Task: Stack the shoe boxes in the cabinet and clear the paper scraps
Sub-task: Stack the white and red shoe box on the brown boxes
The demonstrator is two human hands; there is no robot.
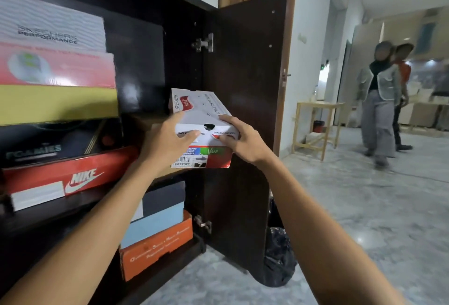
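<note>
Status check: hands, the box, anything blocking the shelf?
Both hands, left and right, grip white Skechers box at shelf mouth. Stacked boxes fill left side. Open cabinet door close on right.

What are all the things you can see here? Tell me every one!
White Skechers box: 1, white with red, held at the cabinet's right side.
Left stack: 5 boxes; white Skechers Performance box on top, then pink box, yellow box, black Foamies box, red Nike box.
Lower stack: 3 boxes; dark box, light blue box, orange box at the bottom.
Cabinet door: 1, dark brown, open.
Black bag: 1, on the floor behind the door.
Wooden table: 1, pale, by the wall.
People: 2, standing far right.
Left hand: on the held box's left end.
Right hand: on its right end.
</note>
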